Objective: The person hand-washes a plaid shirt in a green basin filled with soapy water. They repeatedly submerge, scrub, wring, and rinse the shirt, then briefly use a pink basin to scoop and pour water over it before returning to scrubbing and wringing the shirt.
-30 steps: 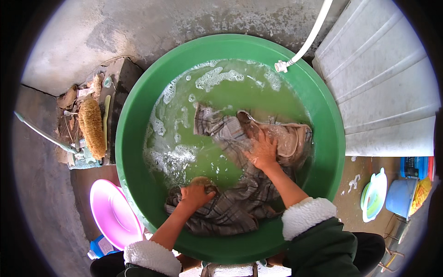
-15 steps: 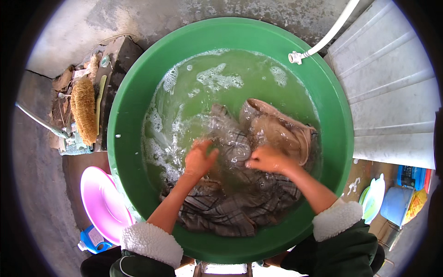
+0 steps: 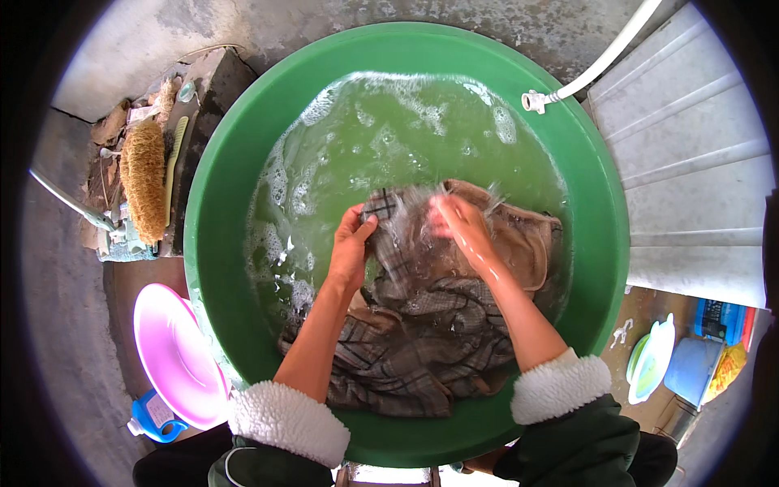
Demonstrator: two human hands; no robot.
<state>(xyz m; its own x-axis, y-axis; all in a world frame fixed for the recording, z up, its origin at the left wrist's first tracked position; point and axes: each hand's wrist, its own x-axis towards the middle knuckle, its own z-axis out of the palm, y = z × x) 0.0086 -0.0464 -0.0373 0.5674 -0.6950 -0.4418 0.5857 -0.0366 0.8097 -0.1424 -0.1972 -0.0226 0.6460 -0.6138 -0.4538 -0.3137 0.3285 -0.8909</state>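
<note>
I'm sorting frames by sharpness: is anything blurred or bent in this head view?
Head view: the right hand and the plaid cloth beneath it are smeared by motion and splashing; the left hand is sharper. Fisheye bends the green basin rim, and a dark vignette rings the frame. Daylight is even, without harsh glare.

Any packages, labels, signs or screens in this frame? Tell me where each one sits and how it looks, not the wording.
Blue plastic jug with white label: lower left, on the ground beside the round pink plastic basin.
Blue printed packet: far right edge, behind the light blue plastic bucket; partly hidden.
No signs or screens show.
</note>
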